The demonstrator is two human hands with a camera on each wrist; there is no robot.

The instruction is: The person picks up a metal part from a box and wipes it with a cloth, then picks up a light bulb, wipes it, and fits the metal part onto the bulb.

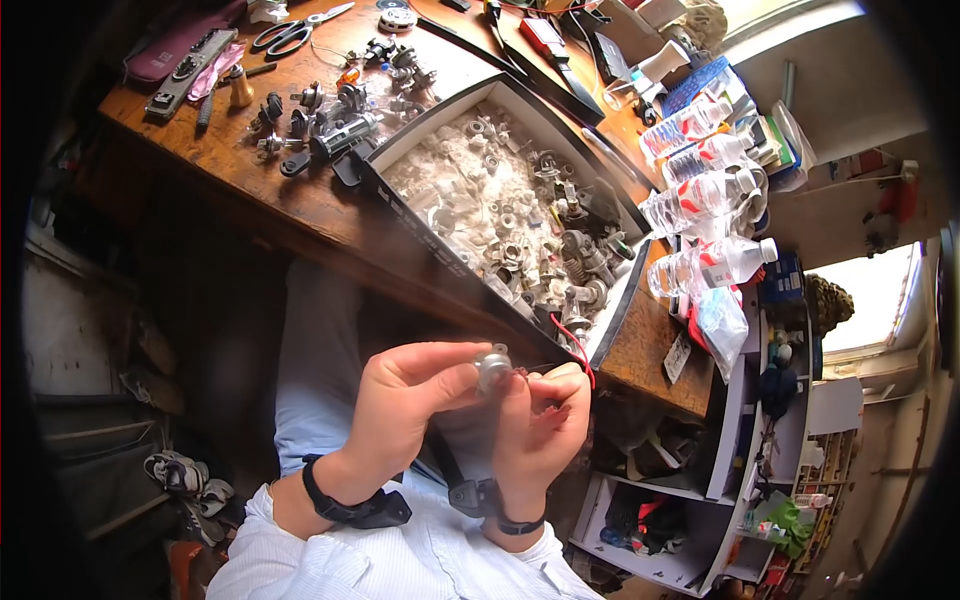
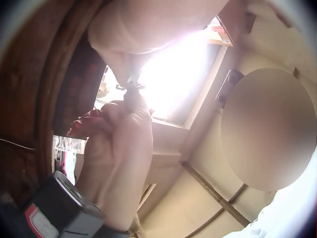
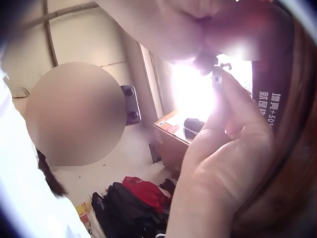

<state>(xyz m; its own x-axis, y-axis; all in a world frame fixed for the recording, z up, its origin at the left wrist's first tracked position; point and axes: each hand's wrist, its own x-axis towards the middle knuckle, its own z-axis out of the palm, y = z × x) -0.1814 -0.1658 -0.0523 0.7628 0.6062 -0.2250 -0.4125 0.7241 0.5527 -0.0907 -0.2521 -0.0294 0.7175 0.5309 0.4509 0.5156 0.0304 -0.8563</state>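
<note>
Above the lap in the head view, my left hand [image 1: 408,392] pinches a small silvery metal bulb base [image 1: 491,368] between thumb and fingertips. Thin metal tabs stick out of the bulb base [image 3: 218,78] in the right wrist view. My right hand [image 1: 535,435] comes up against its other side, thumb tip right at the metal. Its curled fingers hold a crumpled reddish-brown scrap [image 1: 548,418], which also shows in the palm in the left wrist view. I cannot tell what the scrap is made of. Bright window light washes out the fingertips in both wrist views.
Just beyond the hands, an open box [image 1: 420,243] full of bulb parts sits on the wooden table [image 1: 225,180]. Several bulbs [image 1: 345,120] lie left of it, with scissors [image 1: 290,35] behind. Plastic bottles [image 1: 700,200] stand at the right. A red wire [image 1: 577,340] hangs over the box's near corner.
</note>
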